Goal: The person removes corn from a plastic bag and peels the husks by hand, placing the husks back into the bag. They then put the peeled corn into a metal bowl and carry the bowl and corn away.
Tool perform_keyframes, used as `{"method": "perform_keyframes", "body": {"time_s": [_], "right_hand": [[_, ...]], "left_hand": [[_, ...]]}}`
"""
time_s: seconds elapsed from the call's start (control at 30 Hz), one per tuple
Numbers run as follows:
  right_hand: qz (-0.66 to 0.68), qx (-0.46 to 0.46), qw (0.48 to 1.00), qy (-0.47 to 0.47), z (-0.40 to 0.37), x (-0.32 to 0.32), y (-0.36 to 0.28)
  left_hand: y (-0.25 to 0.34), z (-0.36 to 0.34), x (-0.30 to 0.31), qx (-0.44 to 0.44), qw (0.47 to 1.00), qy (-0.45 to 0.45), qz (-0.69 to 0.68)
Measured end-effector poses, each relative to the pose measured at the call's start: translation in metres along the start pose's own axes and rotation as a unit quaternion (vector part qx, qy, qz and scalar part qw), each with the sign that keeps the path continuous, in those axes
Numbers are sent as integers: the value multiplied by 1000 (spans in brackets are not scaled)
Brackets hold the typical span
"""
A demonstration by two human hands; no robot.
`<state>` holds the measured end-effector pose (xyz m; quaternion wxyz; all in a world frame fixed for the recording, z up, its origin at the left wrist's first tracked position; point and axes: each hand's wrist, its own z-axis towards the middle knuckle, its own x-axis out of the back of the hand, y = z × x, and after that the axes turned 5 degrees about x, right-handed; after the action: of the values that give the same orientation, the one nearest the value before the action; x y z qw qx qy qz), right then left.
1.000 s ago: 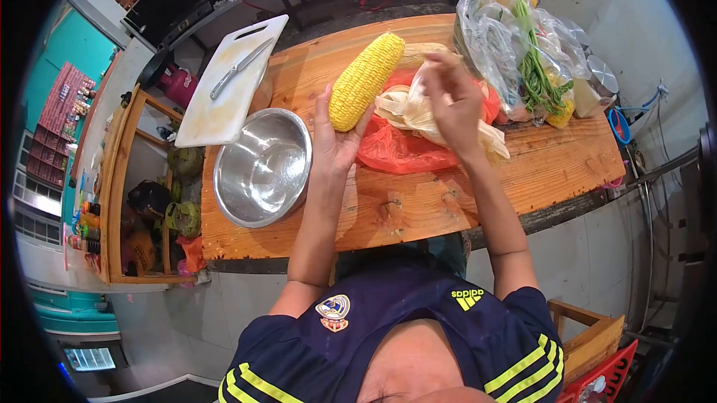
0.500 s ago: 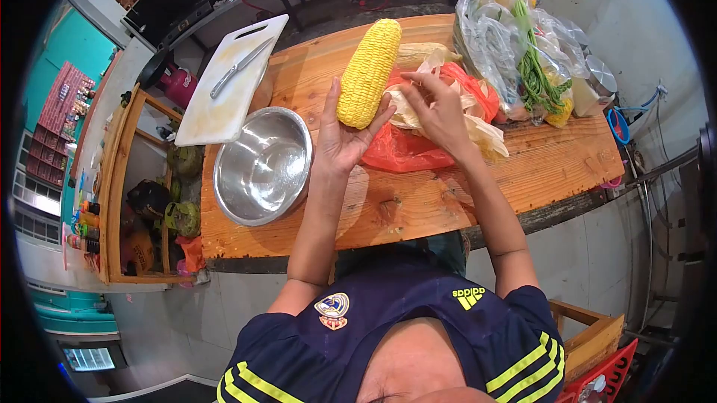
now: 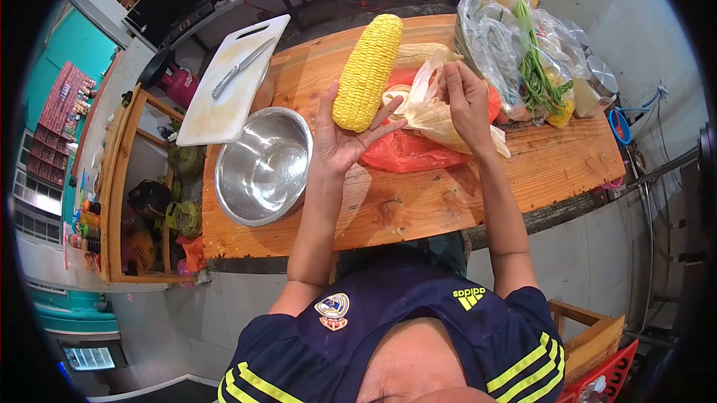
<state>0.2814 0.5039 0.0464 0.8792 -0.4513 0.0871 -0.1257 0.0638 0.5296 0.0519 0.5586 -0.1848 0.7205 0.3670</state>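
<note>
A husked ear of yellow corn (image 3: pixel 367 73) stands tilted in my left hand (image 3: pixel 340 145). Its lower end rests against the palm, thumb on one side, while some fingers stretch out past the other. Over the pale corn husks (image 3: pixel 427 108), my right hand (image 3: pixel 469 108) is raised with thumb and fingertips pinched together. Whatever lies in that pinch is too small to tell. The husks lie on a red plastic bag (image 3: pixel 403 155), and behind them is another pale, husk-covered piece (image 3: pixel 420 53), partly hidden.
Left of my left hand a steel bowl (image 3: pixel 233 160) sits on the wooden table (image 3: pixel 358 224). A white cutting board (image 3: pixel 213 119) carrying a knife (image 3: pixel 240 68) lies beyond it. Clear plastic bags (image 3: pixel 482 37) with leafy greens (image 3: pixel 534 74) stand at the back right.
My right hand has moved right, away from the corn, and its fingers have come together in a pinch. The corn has shifted only slightly in my left hand.
</note>
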Motion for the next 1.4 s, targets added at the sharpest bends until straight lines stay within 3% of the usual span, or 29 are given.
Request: {"method": "perform_keyframes", "body": {"time_s": [0.13,0.3,0.43,0.57,0.7,0.8,0.9,1.0,1.13,1.27,1.4], "right_hand": [[-95,77,992,-31,-9,-20,-6],[-192,104,962,-165,-14,-18,-13],[-115,47,992,-8,-10,-13,6],[-102,-45,989,-97,-16,-5,-5],[-202,10,958,-204,-26,-13,-16],[-78,-6,984,-163,-26,-8,1],[57,-100,993,2,-13,1,11],[10,-28,1000,-7,-15,-4,4],[-186,213,954,-101,-29,-34,-29],[-164,198,951,-174,-28,-22,-14],[-207,136,967,-55,-11,-3,-12]], "left_hand": [[-5,1,-1,22,1000,-17,-5],[-3,2,4,23,999,3,29],[-2,3,1,32,999,-10,11],[4,12,-8,18,999,-45,5],[8,19,-12,36,997,-63,-11],[7,19,-14,42,994,-102,-13],[8,13,-12,39,992,-115,-24],[10,13,-16,36,992,-114,-40],[13,19,-13,47,990,-120,-55],[13,16,-18,18,997,-69,-34],[16,5,-20,37,994,-89,-44]]}}
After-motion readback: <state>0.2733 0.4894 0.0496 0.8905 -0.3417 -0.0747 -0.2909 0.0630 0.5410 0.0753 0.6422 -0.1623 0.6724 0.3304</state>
